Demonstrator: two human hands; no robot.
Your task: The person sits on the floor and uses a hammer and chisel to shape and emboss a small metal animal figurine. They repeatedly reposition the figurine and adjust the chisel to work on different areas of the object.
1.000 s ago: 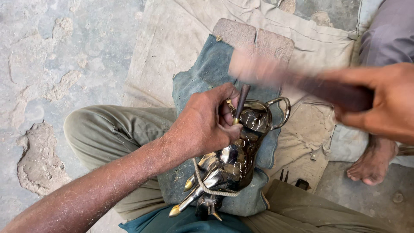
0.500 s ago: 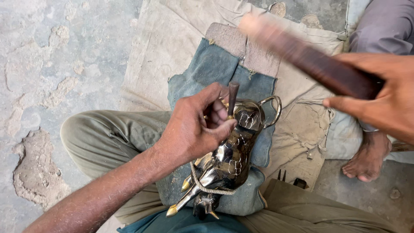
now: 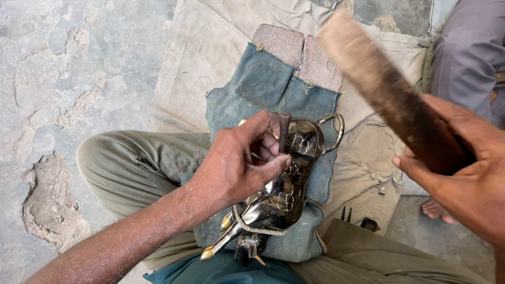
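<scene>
Head view: wooden mallet [image 3: 392, 94] raised higher than before.

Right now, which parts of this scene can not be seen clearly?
Head view only:
- Punch tip: hidden by left hand.
- Wooden bat: motion-blurred; its grip hidden inside right hand.
- Metal figure: upper part hidden behind left hand.
- Bare foot: mostly hidden behind right hand.

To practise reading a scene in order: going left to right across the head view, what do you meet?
Cracked concrete floor → left hand → thin metal punch → shiny metal figure → right hand gripping the wooden stick.
</scene>
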